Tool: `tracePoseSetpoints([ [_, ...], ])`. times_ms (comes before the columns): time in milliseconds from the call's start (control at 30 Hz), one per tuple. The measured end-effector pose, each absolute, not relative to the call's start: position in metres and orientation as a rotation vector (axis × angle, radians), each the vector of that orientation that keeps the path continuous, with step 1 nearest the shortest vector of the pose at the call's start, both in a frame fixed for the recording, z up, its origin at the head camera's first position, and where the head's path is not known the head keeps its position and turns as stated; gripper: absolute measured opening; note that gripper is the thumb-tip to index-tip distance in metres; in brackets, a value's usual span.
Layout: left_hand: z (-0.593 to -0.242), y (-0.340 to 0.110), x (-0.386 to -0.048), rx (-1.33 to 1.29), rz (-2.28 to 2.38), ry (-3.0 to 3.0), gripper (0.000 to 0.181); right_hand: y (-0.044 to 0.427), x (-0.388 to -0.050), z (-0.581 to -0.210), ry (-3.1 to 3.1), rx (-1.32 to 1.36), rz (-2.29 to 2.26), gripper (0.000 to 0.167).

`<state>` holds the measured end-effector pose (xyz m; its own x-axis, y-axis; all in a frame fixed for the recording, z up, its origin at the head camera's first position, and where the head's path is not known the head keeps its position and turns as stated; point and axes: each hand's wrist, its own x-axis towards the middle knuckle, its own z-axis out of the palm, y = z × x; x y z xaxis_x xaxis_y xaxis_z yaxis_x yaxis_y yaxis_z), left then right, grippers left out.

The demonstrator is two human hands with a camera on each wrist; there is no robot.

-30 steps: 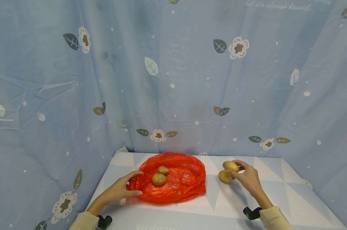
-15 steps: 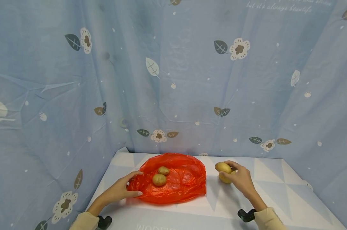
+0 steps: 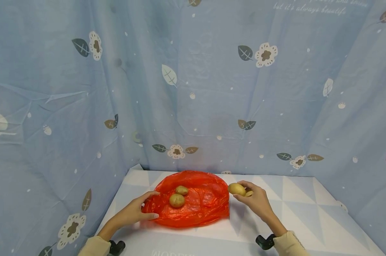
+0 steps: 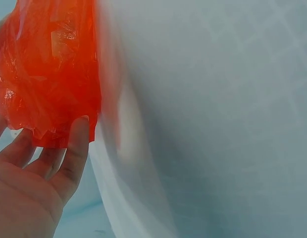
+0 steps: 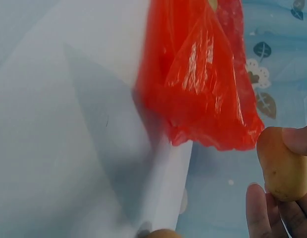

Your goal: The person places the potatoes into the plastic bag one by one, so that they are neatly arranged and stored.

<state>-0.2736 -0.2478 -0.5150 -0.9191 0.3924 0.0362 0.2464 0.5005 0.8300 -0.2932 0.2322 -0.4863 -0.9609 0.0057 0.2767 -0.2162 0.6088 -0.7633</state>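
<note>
My right hand [image 3: 257, 201] pinches a yellow-brown potato [image 3: 237, 189] between thumb and fingers, above the table near the right rim of a red plastic bag [image 3: 205, 208]. Part of another potato [image 3: 249, 193] shows behind that hand, and the top of a potato [image 5: 163, 234] peeks in at the bottom of the right wrist view. The bag lies with its mouth spread wide. Inside it, to the left, sit a larger potato [image 3: 176, 200] and a smaller potato [image 3: 181, 190]. My left hand [image 3: 133, 211] holds the bag's left edge, thumb in front, fingers at the far side.
A white and pale blue patterned tabletop [image 3: 295, 217] lies under everything. Blue curtain [image 3: 212, 89] with leaf and flower prints hangs at the back and both sides. Each wrist carries a black device [image 3: 265, 242].
My right hand has moved left with the held potato, from over the other potato to beside the bag's right rim. My left hand and the bag stay in place.
</note>
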Motion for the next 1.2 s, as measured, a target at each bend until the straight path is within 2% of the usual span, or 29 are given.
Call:
tracePoseSetpoints([
  [300,-0.512,-0.246,-0.272,0.52,1.403,2.577,0.075,0.212,-0.296,-0.489,-2.564,0.295,1.235,0.043],
  [1200,-0.515,-0.246,-0.273,0.524,1.384,2.592,0.075,0.144,-0.293,-0.494,-2.628,0.561,1.398,0.043],
])
